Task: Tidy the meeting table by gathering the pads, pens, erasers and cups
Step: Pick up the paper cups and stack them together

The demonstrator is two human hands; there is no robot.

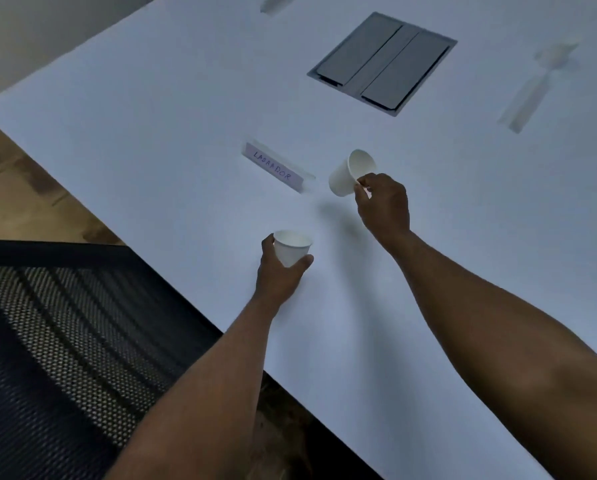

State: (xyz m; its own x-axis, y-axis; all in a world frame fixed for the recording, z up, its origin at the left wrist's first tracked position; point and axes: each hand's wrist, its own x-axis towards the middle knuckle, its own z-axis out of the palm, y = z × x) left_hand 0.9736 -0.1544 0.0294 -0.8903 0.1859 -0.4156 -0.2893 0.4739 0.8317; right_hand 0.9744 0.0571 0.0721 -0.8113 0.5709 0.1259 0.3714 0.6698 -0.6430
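My left hand wraps around a white paper cup held upright just above the white table. A second white paper cup is tilted with its mouth facing up and to the right; my right hand pinches it at the rim, lifted off the table. The two cups are apart, the tilted one farther away and to the right. No pads, pens or erasers show in view.
A white name card reading "LABRADOR" stands on the table just left of the tilted cup. A grey cable hatch is set into the table farther back. A black mesh chair sits against the near left edge.
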